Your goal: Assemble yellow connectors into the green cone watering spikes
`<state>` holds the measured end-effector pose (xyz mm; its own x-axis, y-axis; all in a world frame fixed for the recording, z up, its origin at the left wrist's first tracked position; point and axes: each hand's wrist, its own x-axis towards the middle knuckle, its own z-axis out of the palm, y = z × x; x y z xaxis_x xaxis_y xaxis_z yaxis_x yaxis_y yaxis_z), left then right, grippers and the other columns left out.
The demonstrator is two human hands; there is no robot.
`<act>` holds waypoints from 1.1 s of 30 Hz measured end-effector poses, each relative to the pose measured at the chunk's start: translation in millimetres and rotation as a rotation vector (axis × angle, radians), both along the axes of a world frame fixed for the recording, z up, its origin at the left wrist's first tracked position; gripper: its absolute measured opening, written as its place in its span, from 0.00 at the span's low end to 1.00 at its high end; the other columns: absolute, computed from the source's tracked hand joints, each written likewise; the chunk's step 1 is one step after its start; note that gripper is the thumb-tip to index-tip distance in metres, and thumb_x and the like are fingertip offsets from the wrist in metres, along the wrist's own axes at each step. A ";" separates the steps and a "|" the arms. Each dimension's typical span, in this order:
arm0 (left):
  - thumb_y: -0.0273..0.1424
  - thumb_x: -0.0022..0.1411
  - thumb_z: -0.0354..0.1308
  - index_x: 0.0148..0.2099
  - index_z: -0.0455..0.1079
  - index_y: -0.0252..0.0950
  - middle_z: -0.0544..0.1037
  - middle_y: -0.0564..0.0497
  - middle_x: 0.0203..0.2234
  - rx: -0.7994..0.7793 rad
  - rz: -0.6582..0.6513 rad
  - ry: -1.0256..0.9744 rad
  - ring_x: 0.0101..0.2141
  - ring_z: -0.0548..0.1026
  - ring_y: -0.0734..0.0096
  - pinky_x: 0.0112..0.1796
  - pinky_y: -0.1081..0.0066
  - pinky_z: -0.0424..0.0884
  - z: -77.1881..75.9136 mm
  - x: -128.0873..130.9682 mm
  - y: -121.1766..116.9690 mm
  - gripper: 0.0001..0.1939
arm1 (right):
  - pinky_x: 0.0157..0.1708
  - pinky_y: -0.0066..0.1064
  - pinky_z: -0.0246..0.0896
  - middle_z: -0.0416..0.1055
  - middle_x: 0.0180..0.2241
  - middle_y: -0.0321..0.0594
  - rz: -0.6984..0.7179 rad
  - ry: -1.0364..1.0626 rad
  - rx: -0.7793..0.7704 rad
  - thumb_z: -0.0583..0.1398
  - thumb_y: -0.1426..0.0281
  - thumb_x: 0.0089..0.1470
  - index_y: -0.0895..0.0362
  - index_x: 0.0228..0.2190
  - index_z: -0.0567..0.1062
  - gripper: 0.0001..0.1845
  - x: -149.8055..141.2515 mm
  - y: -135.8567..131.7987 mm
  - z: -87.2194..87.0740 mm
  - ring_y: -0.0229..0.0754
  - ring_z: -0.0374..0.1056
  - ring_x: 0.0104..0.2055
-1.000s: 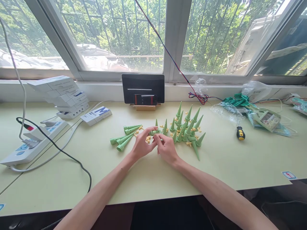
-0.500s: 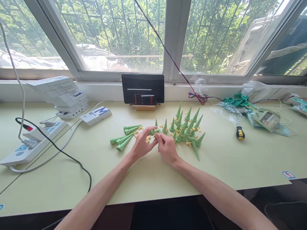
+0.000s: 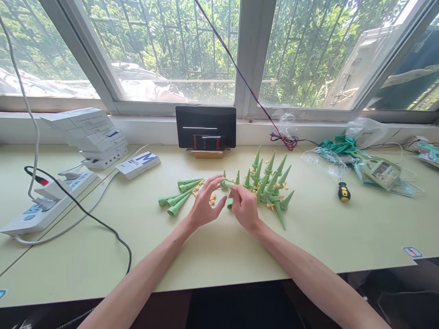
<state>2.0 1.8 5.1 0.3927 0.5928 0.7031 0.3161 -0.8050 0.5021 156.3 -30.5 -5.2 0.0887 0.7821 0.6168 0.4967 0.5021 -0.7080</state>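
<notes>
My right hand is closed, thumb and fingers pinched at the narrow end of a green plastic cone spike. A short green piece shows under those fingers; whether they hold it too is unclear. To the left, my left hand has its thumb and fingers apart, fingertips close to the spike's wide end. Several green cone spikes stand point-up to the right, with small yellow valve pieces among them. More hollow green spikes lie on their sides left of my left hand. Loose yellow pieces lie between the hands.
A tablet and a phone stand on a cardboard holder at the back. Leftward are stacked white boxes, a single white box and a power strip with cables. A screwdriver and plastic bags lie right.
My left thumb and fingers have spread apart from the piece they were at. The green spike now points into my right hand's pinch, and a short green piece shows below it.
</notes>
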 end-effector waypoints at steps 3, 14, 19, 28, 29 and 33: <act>0.32 0.67 0.55 0.57 0.62 0.41 0.75 0.46 0.44 -0.005 0.106 -0.125 0.40 0.77 0.68 0.41 0.65 0.78 -1.9 -0.7 3.2 0.17 | 0.31 0.30 0.57 0.68 0.26 0.40 -0.042 -0.050 0.056 0.45 0.61 0.69 0.56 0.31 0.72 0.22 3.2 2.4 -0.6 0.39 0.62 0.27; 0.32 0.73 0.42 0.50 0.66 0.40 0.73 0.56 0.24 -0.079 0.193 0.030 0.22 0.70 0.75 0.27 0.74 0.66 -6.2 -5.5 6.8 0.13 | 0.31 0.28 0.57 0.69 0.30 0.42 -0.058 -0.153 0.189 0.46 0.66 0.70 0.57 0.38 0.73 0.18 6.8 7.6 -3.5 0.39 0.63 0.28; 0.36 0.72 0.42 0.52 0.63 0.41 0.72 0.55 0.27 -0.296 0.089 -0.128 0.19 0.65 0.77 0.23 0.74 0.66 -4.1 -2.1 5.4 0.13 | 0.32 0.29 0.59 0.70 0.32 0.44 -0.040 -0.187 0.185 0.45 0.66 0.70 0.57 0.39 0.74 0.19 6.8 8.9 -2.1 0.40 0.65 0.30; 0.46 0.68 0.51 0.48 0.67 0.37 0.67 0.56 0.22 -0.623 0.006 -0.259 0.19 0.62 0.79 0.19 0.78 0.61 5.1 0.1 1.1 0.18 | 0.34 0.28 0.64 0.73 0.34 0.44 0.016 -0.240 0.204 0.49 0.67 0.69 0.57 0.41 0.74 0.15 6.7 12.3 -3.7 0.40 0.70 0.33; 0.46 0.67 0.52 0.48 0.67 0.37 0.67 0.57 0.22 -0.628 0.005 -0.256 0.19 0.62 0.79 0.19 0.79 0.61 4.9 -0.1 1.2 0.18 | 0.34 0.29 0.65 0.74 0.34 0.44 0.018 -0.235 0.201 0.49 0.67 0.69 0.57 0.41 0.74 0.15 6.8 12.5 -3.8 0.40 0.70 0.33; 0.46 0.65 0.55 0.47 0.66 0.37 0.68 0.56 0.23 -0.660 -0.004 -0.293 0.19 0.63 0.80 0.18 0.79 0.61 4.0 0.1 1.9 0.18 | 0.37 0.30 0.66 0.75 0.36 0.45 0.036 -0.199 0.193 0.50 0.68 0.68 0.57 0.42 0.74 0.14 6.8 12.7 -4.0 0.42 0.72 0.37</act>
